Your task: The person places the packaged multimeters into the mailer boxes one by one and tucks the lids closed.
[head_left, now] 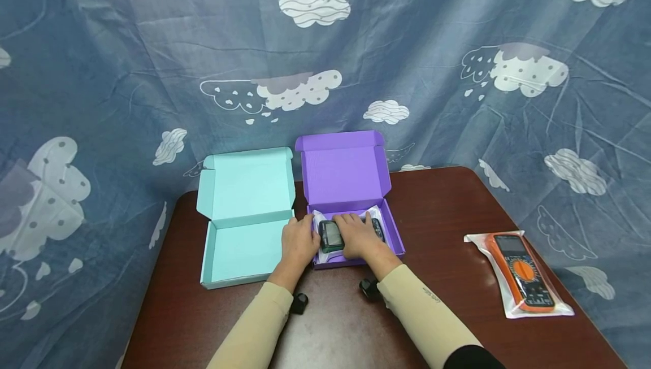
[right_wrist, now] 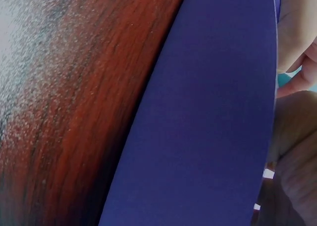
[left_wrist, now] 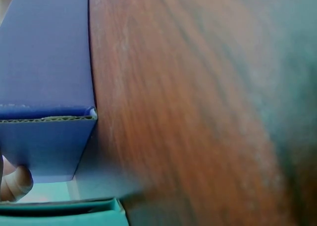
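Note:
In the head view a dark green multimeter [head_left: 331, 235] with a grey screen lies crosswise in the purple box [head_left: 393, 233], on clear plastic wrapping [head_left: 337, 255]. My right hand [head_left: 358, 238] holds it from above, covering its middle; the thumb is hidden. My left hand [head_left: 297, 241] grips the left wall of the purple box, its thumb close by the screen end of the multimeter. The left wrist view shows a fingertip [left_wrist: 19, 183] against the outside of the purple wall [left_wrist: 42, 146]. In the right wrist view, the right hand [right_wrist: 299, 151] reaches over the box's front wall [right_wrist: 198, 117].
A mint-green box [head_left: 244, 250] stands open-lidded just left of the purple one, both lids leaning back near the cloud-patterned cloth [head_left: 432, 35]. An orange multimeter [head_left: 521, 270] in a plastic bag lies by the right edge of the brown table [head_left: 432, 205].

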Available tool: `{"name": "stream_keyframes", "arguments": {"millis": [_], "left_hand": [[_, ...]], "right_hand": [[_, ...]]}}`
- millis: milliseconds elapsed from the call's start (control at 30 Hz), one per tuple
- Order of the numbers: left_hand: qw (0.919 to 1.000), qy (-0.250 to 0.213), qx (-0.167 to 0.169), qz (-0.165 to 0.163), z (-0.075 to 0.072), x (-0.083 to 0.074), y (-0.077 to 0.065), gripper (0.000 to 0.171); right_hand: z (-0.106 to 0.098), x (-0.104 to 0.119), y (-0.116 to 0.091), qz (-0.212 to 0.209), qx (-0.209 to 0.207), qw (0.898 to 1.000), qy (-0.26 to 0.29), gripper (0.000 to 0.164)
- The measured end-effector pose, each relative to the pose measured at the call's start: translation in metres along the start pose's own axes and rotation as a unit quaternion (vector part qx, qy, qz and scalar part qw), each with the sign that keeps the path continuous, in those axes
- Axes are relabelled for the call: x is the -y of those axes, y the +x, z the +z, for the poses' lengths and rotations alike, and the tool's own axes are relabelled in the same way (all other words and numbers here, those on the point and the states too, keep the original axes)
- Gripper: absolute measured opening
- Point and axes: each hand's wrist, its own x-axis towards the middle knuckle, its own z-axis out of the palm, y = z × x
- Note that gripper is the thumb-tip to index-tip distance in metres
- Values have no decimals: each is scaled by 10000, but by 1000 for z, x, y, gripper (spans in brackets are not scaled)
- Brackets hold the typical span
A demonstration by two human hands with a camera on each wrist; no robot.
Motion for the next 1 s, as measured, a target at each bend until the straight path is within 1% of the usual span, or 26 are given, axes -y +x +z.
{"name": "stream_keyframes", "arguments": {"millis": [233,433,633,833,1000], "left_hand": [[10000,28,-8,0,0,0,0,38],[9998,44,152,-102,-1,-1,0,39],[9994,107,285,-143,2,-2,0,40],[9993,219,293,-49,2,-5,2,40],[9982,527,268,121,0,-5,2,41]], "right_hand": [[4,-2,1,-48,68,10000,0,89],[8,-3,1,-83,146,9998,143,92],[11,-6,1,-19,303,9995,115,95],[10,-9,1,-47,336,9993,158,95],[10,-15,-1,-145,332,9990,250,97]]}}
